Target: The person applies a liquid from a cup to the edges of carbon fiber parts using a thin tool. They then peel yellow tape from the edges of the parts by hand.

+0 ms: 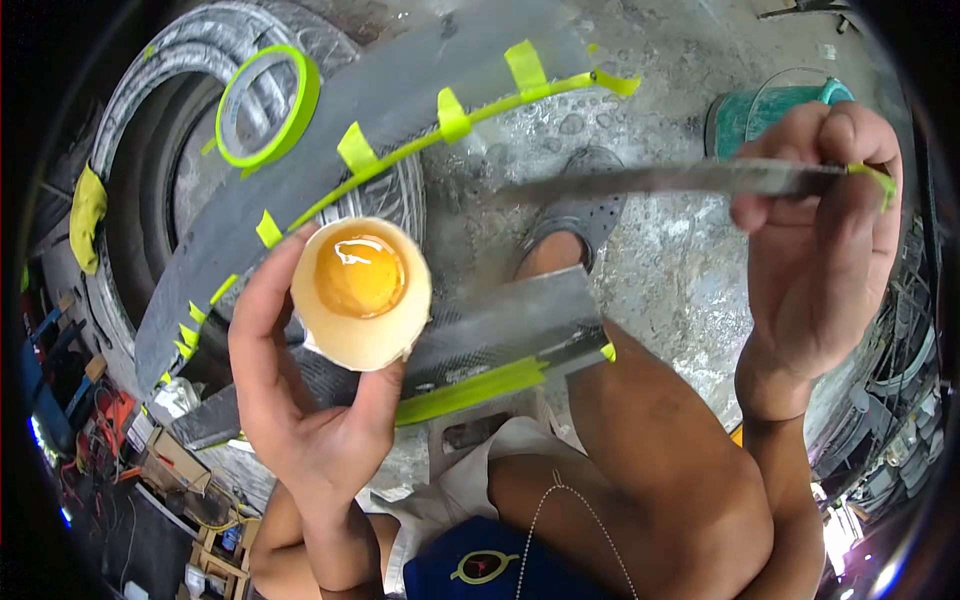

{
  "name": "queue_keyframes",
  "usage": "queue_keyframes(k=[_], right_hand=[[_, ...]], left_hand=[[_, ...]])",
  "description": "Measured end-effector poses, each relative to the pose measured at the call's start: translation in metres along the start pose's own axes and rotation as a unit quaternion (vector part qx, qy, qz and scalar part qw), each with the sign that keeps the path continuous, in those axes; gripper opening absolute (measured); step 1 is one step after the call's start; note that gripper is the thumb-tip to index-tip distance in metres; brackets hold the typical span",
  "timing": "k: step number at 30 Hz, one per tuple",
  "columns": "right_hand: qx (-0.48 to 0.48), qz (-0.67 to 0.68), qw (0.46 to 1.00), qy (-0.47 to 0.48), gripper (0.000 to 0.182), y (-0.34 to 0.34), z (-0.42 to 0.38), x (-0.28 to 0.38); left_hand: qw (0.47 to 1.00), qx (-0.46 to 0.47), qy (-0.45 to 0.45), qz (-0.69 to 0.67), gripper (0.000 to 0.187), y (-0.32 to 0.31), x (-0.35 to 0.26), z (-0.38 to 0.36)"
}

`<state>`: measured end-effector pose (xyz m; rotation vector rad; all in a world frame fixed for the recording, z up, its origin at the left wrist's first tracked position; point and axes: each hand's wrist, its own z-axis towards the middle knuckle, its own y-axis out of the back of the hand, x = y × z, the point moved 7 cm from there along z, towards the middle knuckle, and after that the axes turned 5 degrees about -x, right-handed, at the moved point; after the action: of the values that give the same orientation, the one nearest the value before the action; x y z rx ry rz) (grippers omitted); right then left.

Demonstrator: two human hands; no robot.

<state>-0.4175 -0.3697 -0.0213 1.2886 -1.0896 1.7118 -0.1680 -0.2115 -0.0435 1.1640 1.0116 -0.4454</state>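
Note:
My left hand [325,440] grips a small cream-coloured cup [365,343] with a jagged rim, fingers on one side and thumb on the other. Clear amber liquid [345,290] lies in its bottom. In my right hand [820,250], raised at the right, is a long, thin, flat grey strip [690,180], pinched near one end. A bit of bright green tape [876,185] shows at that end; the far end is blurred. Below and beyond the cup is a curved grey panel [400,75] edged with green masking tape [455,115], its lower part [500,320] showing a woven pattern.
A roll of green tape [306,110] rests on the panel, over stacked tyres [125,120] at the left. A teal bucket [735,120] stands on the stained concrete floor [680,300]. My shod foot [600,215] is beyond the panel. Tools and cables [110,415] clutter the lower left.

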Motion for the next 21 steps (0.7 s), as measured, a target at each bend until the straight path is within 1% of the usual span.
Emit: queue_keyframes(k=[1,2,3,4,5,6,7,8,9,12,13,14,16,18,19,21], right_hand=[[0.003,0.0,1.0,-0.001,0.031,-0.008,-0.001,-0.002],[0.066,-0.002,0.998,0.019,0.034,-0.027,-0.002,-0.001],[0.128,-0.006,0.991,0.04,0.037,-0.046,-0.005,0.0],[0.08,-0.04,0.996,0.012,0.039,-0.054,-0.011,-0.001],[0.033,-0.074,0.997,-0.015,0.042,-0.058,-0.017,0.0],[0.036,-0.08,0.996,-0.012,0.042,-0.057,-0.013,0.0],[0.141,-0.153,0.973,0.101,0.041,-0.07,-0.009,0.007],[0.243,-0.221,0.921,0.21,0.041,-0.082,-0.016,0.014],[0.247,-0.226,0.919,0.21,0.041,-0.081,-0.019,0.014],[0.242,-0.225,0.926,0.18,0.041,-0.074,-0.03,0.008],[0.135,-0.165,0.975,0.064,0.039,-0.061,-0.03,0.002],[0.02,-0.101,0.993,-0.057,0.038,-0.044,-0.033,-0.01],[0.018,-0.093,0.992,-0.078,0.038,-0.034,-0.034,-0.018],[0.006,-0.039,0.991,-0.13,0.037,-0.023,-0.037,-0.032],[0.008,-0.032,0.987,-0.156,0.038,-0.018,-0.039,-0.036],[0.006,-0.025,0.985,-0.172,0.039,-0.003,-0.041,-0.039]], left_hand=[[1.0,0.016,-0.014,0.0,0.077,0.0,-0.002,0.0],[1.0,0.012,-0.015,-0.003,0.077,0.002,-0.004,0.002],[0.997,0.037,-0.062,0.029,0.076,0.0,-0.013,0.003],[0.99,0.063,-0.108,0.062,0.075,-0.002,-0.021,0.002],[0.99,0.066,-0.113,0.045,0.073,-0.005,-0.025,0.001],[0.991,0.063,-0.114,0.04,0.073,-0.005,-0.028,0.001],[0.99,0.069,-0.122,0.023,0.073,-0.007,-0.031,-0.001],[0.989,0.075,-0.129,0.006,0.072,-0.009,-0.035,-0.004],[0.988,0.082,-0.128,0.021,0.07,-0.01,-0.035,-0.007],[0.984,0.103,-0.143,0.01,0.069,-0.015,-0.038,-0.012],[0.981,0.103,-0.157,0.042,0.068,-0.018,-0.037,-0.015],[0.982,0.106,-0.149,0.042,0.068,-0.02,-0.035,-0.017],[0.981,0.11,-0.157,0.035,0.068,-0.024,-0.034,-0.018],[0.981,0.11,-0.159,0.03,0.067,-0.028,-0.033,-0.018],[0.98,0.11,-0.163,0.024,0.067,-0.029,-0.033,-0.018],[0.98,0.121,-0.154,0.019,0.067,-0.033,-0.031,-0.018]])
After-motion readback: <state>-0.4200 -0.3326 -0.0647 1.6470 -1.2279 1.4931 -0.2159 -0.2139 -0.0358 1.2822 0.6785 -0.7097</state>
